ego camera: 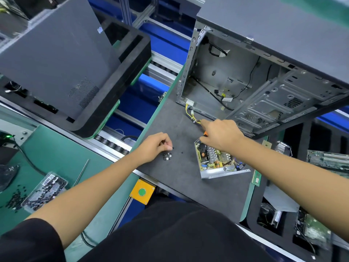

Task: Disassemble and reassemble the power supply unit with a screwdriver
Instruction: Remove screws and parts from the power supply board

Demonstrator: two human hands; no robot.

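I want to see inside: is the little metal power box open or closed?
Open: the power supply unit has no lid, so its circuit board shows.

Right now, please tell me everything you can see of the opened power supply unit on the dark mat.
The power supply unit lies flat on the dark mat, cover off, in a shallow tray of silvery metal. Its yellowish circuit board shows a black round part, a finned metal heat sink, copper coils and small coloured components. Yellow cables seem to run from it toward the open computer case. The right hand, holding an orange-handled tool, is over its far corner; contact is unclear.
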